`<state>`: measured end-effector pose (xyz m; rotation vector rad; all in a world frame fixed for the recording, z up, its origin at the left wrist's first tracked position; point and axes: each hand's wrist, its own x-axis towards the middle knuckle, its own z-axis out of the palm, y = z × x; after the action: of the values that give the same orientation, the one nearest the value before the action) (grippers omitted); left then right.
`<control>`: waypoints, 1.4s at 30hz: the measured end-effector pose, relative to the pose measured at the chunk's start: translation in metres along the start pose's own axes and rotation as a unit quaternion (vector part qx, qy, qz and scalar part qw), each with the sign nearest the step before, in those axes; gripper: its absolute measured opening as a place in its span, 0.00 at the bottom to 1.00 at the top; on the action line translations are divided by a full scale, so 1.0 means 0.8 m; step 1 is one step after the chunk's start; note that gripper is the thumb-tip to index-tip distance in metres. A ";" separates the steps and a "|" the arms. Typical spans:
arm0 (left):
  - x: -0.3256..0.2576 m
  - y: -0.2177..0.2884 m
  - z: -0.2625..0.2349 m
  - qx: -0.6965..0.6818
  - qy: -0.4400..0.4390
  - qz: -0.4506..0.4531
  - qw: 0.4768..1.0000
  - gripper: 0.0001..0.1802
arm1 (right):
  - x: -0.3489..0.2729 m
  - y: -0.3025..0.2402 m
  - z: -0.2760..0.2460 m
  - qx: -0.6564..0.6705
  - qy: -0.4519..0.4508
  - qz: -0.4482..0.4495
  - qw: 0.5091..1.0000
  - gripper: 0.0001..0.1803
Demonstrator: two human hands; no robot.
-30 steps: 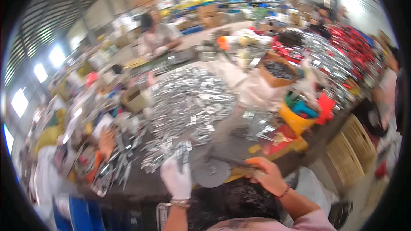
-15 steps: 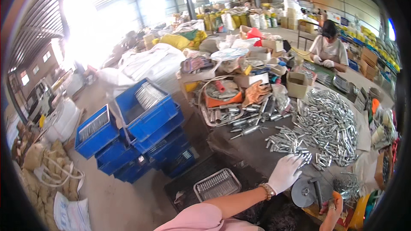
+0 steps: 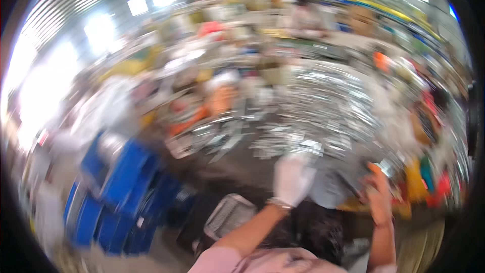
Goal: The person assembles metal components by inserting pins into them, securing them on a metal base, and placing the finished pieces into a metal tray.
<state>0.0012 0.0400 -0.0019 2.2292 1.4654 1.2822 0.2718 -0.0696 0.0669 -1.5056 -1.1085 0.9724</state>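
Note:
The whole view is smeared by motion. My left hand [image 3: 294, 178], in a white glove with a bracelet at the wrist, is at the near edge of a heap of shiny metal cylinders [image 3: 328, 101]. Its fingers appear closed around a small bunch of metal cylinders [image 3: 309, 146] that pokes out past the fingertips. Beside it lies a grey round disc [image 3: 326, 187] with a dark bar across it. To the right of the disc is my right hand [image 3: 379, 194], bare with an orange covering on one finger. Blur hides whether it grips anything; bright metal pieces [image 3: 386, 167] are close to its fingertips.
Stacked blue crates [image 3: 121, 177] stand at the left. A tray of small metal parts [image 3: 230, 215] sits low beside my left forearm. Boxes, an orange container [image 3: 189, 121] and bags crowd the table's far left. Another person [image 3: 307, 17] is at the far side.
The view has swung right, so everything has shifted left and blurred. My right hand and forearm now show more fully. My left hand stays by the heap and the disc.

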 end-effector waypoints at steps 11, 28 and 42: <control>-0.021 -0.011 0.041 0.086 0.027 0.036 0.995 0.35 | -0.065 0.022 -0.065 -0.128 -0.016 -0.038 0.991 0.29; -0.038 -0.026 0.040 0.003 0.054 0.008 0.998 0.22 | -0.035 -0.050 -0.036 -0.112 -0.066 -0.011 0.991 0.28; 0.006 -0.039 0.021 0.120 -0.137 0.150 0.972 0.27 | 0.262 -0.037 -0.174 -0.373 0.087 -0.096 0.919 0.25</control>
<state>-0.0065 0.0646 -0.0272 2.7416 1.2738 0.8500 0.4532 0.1008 0.1124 -1.9792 -1.5553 0.2553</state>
